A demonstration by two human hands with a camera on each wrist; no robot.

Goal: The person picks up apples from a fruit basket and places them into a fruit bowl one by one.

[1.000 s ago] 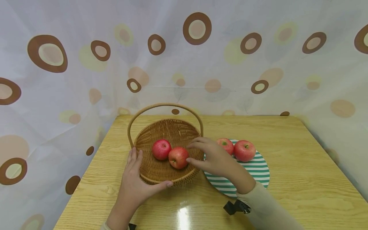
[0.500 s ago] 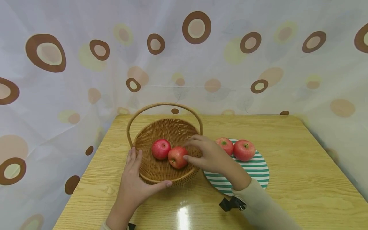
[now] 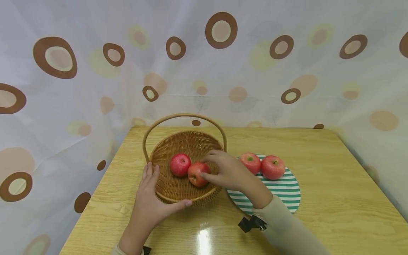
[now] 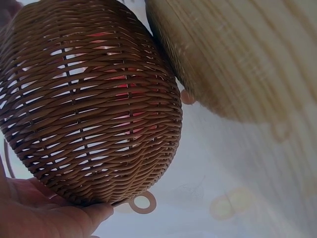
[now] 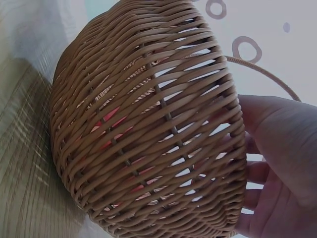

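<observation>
Two red apples lie in a brown wicker basket (image 3: 165, 189). One apple (image 3: 180, 165) sits to the left; the other apple (image 3: 194, 176) touches it on the right. My right hand (image 3: 227, 173) reaches over the basket's right rim, its fingers curved behind the right apple and its thumb across the front. The wicker partly hides these fingers in the right wrist view. My left hand (image 3: 148, 203) rests on the basket's near left rim, thumb stretched along the front edge and fingers extended up the left side. In the left wrist view the thumb (image 4: 96, 214) lies against the rim.
Right of the basket lies a round green-and-white striped mat (image 3: 283, 193) bearing two more red apples, one nearer (image 3: 273, 167) and one partly behind my right hand (image 3: 250, 163). The basket's tall arched handle (image 3: 185, 115) stands upright. A patterned curtain (image 3: 239, 71) backs the wooden table (image 3: 334, 184).
My right hand has moved left and further over the right apple, its fingers and thumb now around it. The left hand, the basket and both apples in it stay put.
</observation>
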